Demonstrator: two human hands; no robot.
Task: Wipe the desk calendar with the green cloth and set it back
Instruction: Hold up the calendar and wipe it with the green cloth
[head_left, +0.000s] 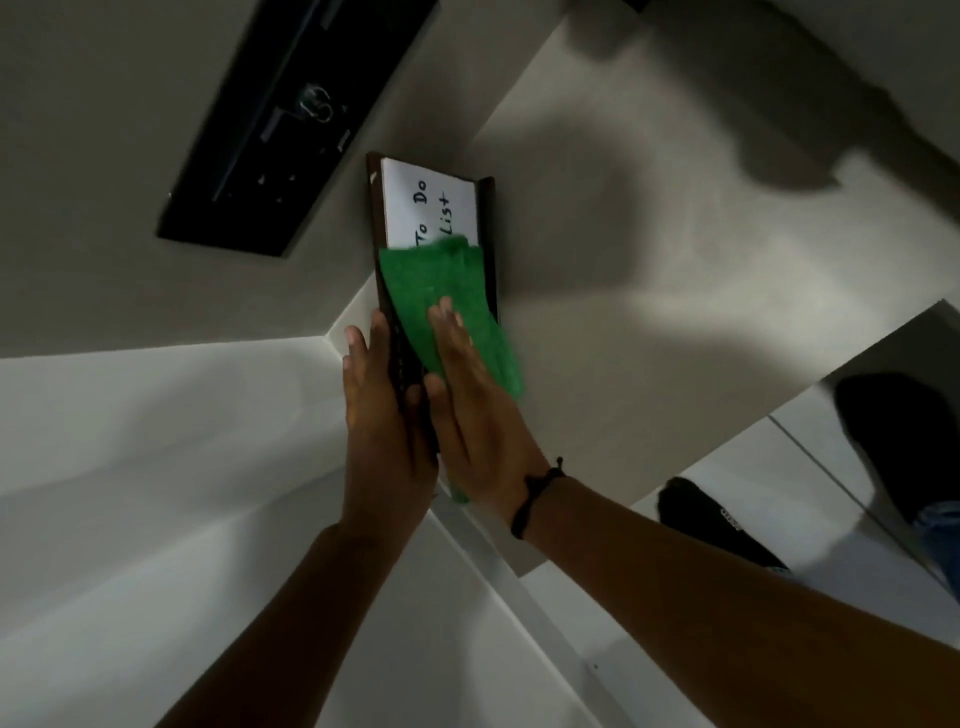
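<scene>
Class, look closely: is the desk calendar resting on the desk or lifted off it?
Lifted. The left hand grips the desk calendar by its edge while the right hand presses the green cloth flat against it.

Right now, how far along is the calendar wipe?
Done: the calendar is picked up, held off the desk by the left hand. In hand: the right hand presses the green cloth flat on its face, covering the lower part; the "To Do List" page above is uncovered. Left: finish wiping and set it back.
</scene>
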